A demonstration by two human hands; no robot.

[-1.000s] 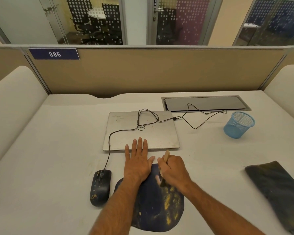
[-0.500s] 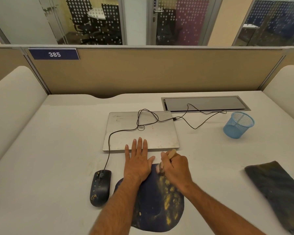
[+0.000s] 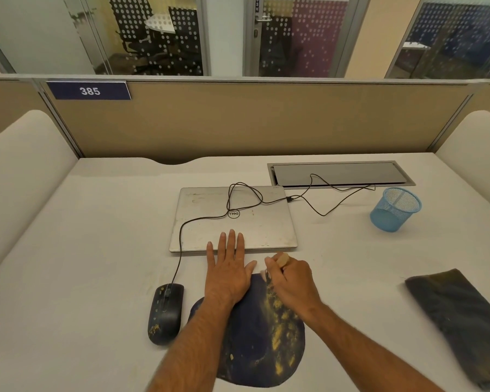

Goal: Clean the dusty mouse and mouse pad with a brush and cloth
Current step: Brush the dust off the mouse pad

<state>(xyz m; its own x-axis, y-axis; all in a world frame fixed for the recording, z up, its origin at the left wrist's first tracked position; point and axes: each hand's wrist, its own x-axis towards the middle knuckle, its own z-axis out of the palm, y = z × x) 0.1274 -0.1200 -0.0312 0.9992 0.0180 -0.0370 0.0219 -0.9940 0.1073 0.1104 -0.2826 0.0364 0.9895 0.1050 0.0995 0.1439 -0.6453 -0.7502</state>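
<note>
A dark blue round mouse pad (image 3: 262,343) streaked with yellow dust lies at the near middle of the desk. My left hand (image 3: 228,270) lies flat, fingers straight, pressing on the pad's far left part. My right hand (image 3: 290,278) grips a brush with a pale wooden handle (image 3: 282,259); its bristles are at the pad's far edge, mostly hidden and blurred. A black wired mouse (image 3: 166,312) with yellow dust specks lies left of the pad. A dark cloth (image 3: 458,321) lies at the right.
A closed silver laptop (image 3: 232,219) lies just beyond my hands, the mouse cable looped over it. A blue mesh cup (image 3: 395,209) stands at the far right, near a cable hatch (image 3: 341,174). Partition walls enclose the desk.
My right hand with the brush has moved away from me along the pad to its far edge, with the handle tilting. My left hand and the mouse have stayed put.
</note>
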